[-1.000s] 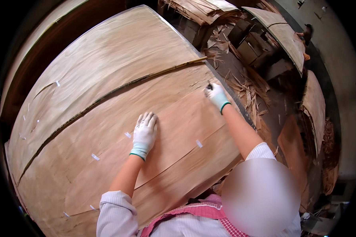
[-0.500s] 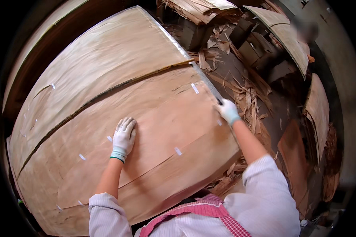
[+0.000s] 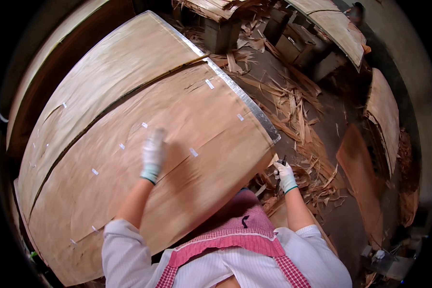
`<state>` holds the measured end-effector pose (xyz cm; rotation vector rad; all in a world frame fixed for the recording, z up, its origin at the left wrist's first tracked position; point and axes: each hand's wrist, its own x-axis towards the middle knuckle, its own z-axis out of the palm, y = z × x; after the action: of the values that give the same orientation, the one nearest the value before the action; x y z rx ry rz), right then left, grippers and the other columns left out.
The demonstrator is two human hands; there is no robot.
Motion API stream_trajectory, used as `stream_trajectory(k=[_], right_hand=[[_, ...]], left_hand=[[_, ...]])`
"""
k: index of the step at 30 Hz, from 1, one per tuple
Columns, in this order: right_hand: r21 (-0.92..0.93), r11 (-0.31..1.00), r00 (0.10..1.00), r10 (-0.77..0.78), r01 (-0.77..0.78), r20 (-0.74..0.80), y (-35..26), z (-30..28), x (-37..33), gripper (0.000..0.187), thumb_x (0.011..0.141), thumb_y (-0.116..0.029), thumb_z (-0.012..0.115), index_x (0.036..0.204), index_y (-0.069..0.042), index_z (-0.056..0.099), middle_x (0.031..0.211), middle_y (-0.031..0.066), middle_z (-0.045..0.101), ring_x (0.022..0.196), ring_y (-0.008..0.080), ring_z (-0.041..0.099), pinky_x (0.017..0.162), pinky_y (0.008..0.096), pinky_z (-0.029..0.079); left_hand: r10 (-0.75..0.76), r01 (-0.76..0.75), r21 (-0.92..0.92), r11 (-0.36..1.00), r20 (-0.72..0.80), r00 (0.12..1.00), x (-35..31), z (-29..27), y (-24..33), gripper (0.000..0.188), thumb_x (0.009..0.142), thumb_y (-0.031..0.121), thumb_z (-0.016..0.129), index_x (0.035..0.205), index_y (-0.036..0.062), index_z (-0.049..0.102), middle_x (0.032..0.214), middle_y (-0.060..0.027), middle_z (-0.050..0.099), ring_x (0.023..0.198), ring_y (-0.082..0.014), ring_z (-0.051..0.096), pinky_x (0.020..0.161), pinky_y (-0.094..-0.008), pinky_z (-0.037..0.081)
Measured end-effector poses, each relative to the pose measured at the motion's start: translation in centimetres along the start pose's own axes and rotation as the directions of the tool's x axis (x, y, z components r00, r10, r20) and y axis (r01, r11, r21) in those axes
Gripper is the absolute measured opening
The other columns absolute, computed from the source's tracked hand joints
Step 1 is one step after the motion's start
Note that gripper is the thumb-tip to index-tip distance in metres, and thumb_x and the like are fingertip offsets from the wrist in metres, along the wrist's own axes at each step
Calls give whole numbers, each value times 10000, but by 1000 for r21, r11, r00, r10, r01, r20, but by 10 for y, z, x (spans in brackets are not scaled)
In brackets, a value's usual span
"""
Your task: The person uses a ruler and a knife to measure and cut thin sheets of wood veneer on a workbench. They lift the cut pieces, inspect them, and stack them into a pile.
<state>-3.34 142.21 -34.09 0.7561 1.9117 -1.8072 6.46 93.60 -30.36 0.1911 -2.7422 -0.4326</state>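
A broad wood veneer sheet point(image 3: 216, 120) with small white tape pieces lies in front of me. My left hand point(image 3: 154, 149), in a white glove with a green-edged cuff, is over its middle; motion smears the fingers, and a shadow falls beside it. Just off the sheet's near right corner, my gloved right hand point(image 3: 285, 176) is closed around a slim dark tool point(image 3: 284, 160); its working end cannot be made out. A silvery metal strip point(image 3: 245, 98) runs along the sheet's right edge. Across the sheet stretches a long thin yellowish-brown stick point(image 3: 165, 74).
Torn veneer scraps point(image 3: 297, 115) litter the floor at right. A veneer stack point(image 3: 216, 8) rests on blocks at the back, with curved sheets point(image 3: 384, 117) at far right. A reddish board point(image 3: 360, 177) leans nearby. Another person point(image 3: 356, 13) is at the far right back.
My right hand has come down along the sheet's right edge to beyond its near corner, with the dark tool. My left hand, flat on the veneer before, is now blurred by motion. The view has shifted.
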Motion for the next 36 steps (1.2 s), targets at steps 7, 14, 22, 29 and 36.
stream_trajectory(k=[7,14,22,29,36], right_hand=[[-265,964,992,4,29,124,-23,-1,16,171,850,-176,655,943,-88,542,675,-17,542,477,60,446,389,216,350],[-172,984,890,37,47,455,-92,-12,-29,92,872,-98,608,921,-103,529,660,-52,472,457,33,376,386,194,274],[-71,986,576,-30,152,817,-211,17,-33,408,993,-419,437,1071,-48,586,702,13,558,491,83,505,423,195,367],[-362,917,512,233,166,826,-191,90,38,201,973,-237,479,903,-59,542,702,34,575,492,107,463,451,247,382],[-429,890,508,444,-154,738,-183,200,71,245,997,-228,444,845,-42,492,677,45,569,478,126,469,439,246,389]], left_hand=[[144,-2,-397,918,328,934,-79,2,230,685,800,333,690,1340,1,430,1399,-211,414,1337,-360,355,1126,-451,267],[-139,253,-218,943,432,891,-80,10,305,872,702,305,761,1400,0,337,1454,-207,351,1377,-339,302,1148,-435,227],[-478,477,-38,878,-123,870,-24,-74,309,244,791,54,548,1016,73,642,849,-150,625,788,-338,597,729,-428,480],[-469,466,-119,877,-431,771,39,-184,282,173,853,12,559,1008,13,638,864,-208,637,780,-375,617,680,-406,478],[-274,344,39,938,-521,808,87,-229,285,171,854,5,556,999,14,646,859,-181,646,785,-342,618,697,-370,480]])
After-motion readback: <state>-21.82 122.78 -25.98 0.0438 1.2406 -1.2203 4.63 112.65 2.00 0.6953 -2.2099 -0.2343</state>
